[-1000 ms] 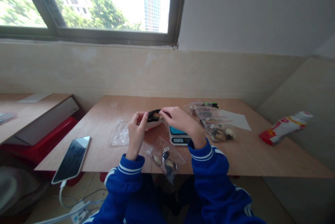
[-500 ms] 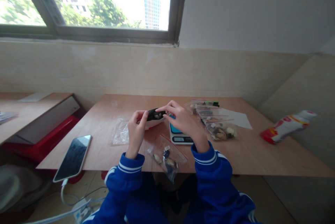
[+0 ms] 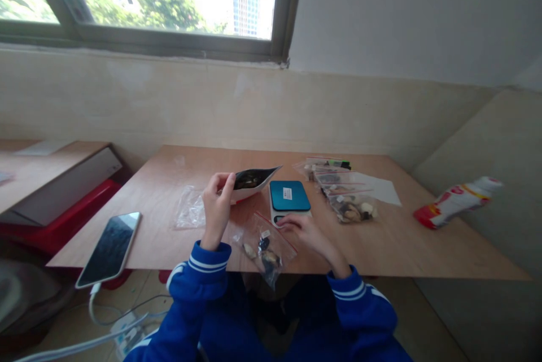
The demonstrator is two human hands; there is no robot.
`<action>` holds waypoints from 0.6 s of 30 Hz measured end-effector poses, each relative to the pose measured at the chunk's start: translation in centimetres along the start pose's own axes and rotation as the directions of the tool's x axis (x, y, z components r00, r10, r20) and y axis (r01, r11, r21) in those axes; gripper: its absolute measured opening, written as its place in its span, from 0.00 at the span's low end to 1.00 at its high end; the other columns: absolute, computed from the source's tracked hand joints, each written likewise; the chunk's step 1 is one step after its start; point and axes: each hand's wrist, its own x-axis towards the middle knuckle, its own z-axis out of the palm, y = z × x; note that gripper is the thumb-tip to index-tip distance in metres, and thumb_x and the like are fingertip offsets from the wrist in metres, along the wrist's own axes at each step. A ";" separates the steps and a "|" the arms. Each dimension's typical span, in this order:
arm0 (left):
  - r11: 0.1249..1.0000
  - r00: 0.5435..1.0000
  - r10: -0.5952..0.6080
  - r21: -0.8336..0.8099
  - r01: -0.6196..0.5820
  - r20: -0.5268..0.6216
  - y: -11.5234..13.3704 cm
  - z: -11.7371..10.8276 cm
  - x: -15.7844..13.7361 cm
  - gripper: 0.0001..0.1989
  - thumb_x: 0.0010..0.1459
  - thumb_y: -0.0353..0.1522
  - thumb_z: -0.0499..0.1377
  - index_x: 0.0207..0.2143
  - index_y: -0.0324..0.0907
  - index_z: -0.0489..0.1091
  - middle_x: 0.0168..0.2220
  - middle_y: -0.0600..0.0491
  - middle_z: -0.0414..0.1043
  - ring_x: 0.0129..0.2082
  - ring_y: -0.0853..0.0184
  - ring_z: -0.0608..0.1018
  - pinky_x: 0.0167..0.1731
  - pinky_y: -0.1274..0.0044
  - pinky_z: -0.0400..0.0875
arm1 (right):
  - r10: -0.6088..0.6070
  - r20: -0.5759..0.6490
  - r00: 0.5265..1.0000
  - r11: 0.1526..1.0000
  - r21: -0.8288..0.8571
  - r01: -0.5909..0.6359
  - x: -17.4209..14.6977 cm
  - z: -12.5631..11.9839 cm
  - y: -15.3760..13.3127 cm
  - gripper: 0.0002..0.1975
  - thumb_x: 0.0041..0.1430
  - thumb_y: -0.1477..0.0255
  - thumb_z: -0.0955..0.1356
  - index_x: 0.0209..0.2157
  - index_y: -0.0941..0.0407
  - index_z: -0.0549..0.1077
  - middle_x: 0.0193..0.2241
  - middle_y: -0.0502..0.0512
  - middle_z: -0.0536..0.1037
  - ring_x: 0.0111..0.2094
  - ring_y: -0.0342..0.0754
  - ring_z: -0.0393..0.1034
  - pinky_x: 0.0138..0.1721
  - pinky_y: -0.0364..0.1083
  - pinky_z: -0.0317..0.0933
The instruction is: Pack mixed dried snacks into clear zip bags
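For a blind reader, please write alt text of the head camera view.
A person's left hand holds an open white pouch of dark pieces above a wooden table, while the right hand rests by a small blue-topped scale and a clear zip bag.

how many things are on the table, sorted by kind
Open pouch, held by left hand: 1
Digital scale, right hand at its front edge: 1
Clear zip bags: the stack at right overlaps, at least 4
Phone: 1
Paper sheet: 1
Red and white bottle: 1
Total: at least 9
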 end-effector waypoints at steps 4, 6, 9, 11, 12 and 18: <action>1.000 1.000 0.027 0.006 -0.027 -0.017 -0.2 0.2 -0.2 0.13 0.57 0.42 0.56 0.30 0.42 0.70 0.28 0.55 0.69 0.30 0.69 0.72 0.28 0.79 0.67 | -0.056 0.052 0.997 0.996 -0.066 0.059 -0.1 2.0 1.2 0.08 0.58 0.75 0.65 0.36 0.56 0.76 0.39 0.58 0.79 0.42 0.52 0.73 0.47 0.52 0.65; 1.000 0.999 0.029 0.007 -0.029 -0.018 -0.2 0.2 -0.3 0.13 0.57 0.42 0.56 0.30 0.41 0.70 0.27 0.54 0.70 0.30 0.69 0.72 0.28 0.80 0.67 | -0.057 0.067 0.996 0.998 0.023 0.055 -0.2 2.7 1.6 0.07 0.58 0.74 0.65 0.38 0.56 0.72 0.39 0.57 0.77 0.42 0.50 0.73 0.46 0.50 0.66; 1.000 1.000 0.012 0.000 -0.012 -0.011 -0.3 0.1 -0.4 0.14 0.57 0.42 0.56 0.31 0.41 0.71 0.27 0.55 0.70 0.29 0.69 0.72 0.26 0.80 0.67 | -0.035 0.039 0.999 0.988 0.151 0.029 -0.3 3.4 1.9 0.08 0.60 0.74 0.63 0.42 0.55 0.66 0.39 0.56 0.74 0.42 0.48 0.72 0.45 0.49 0.67; 1.000 1.000 0.018 0.001 -0.018 -0.007 -0.3 0.1 -0.4 0.14 0.57 0.42 0.56 0.31 0.41 0.70 0.27 0.55 0.70 0.29 0.69 0.73 0.27 0.80 0.67 | -0.045 0.072 0.996 0.987 0.155 0.033 -0.2 3.6 1.8 0.07 0.60 0.74 0.62 0.41 0.55 0.66 0.39 0.56 0.74 0.42 0.47 0.71 0.46 0.49 0.66; 1.000 1.000 0.024 0.001 -0.024 -0.006 -0.3 0.1 -0.4 0.13 0.58 0.42 0.56 0.30 0.41 0.70 0.27 0.55 0.69 0.30 0.69 0.73 0.27 0.80 0.67 | -0.059 0.107 0.992 0.989 0.144 0.043 -0.1 3.7 1.7 0.07 0.61 0.74 0.62 0.41 0.56 0.67 0.39 0.56 0.74 0.42 0.47 0.71 0.46 0.50 0.66; 1.000 1.000 0.024 0.000 -0.024 0.002 -0.2 -0.1 -0.4 0.13 0.58 0.42 0.56 0.30 0.41 0.70 0.28 0.55 0.68 0.30 0.70 0.72 0.25 0.82 0.66 | -0.092 0.312 0.946 0.996 0.033 0.086 0.6 3.5 1.0 0.13 0.60 0.73 0.64 0.46 0.56 0.73 0.44 0.57 0.78 0.45 0.50 0.72 0.49 0.50 0.65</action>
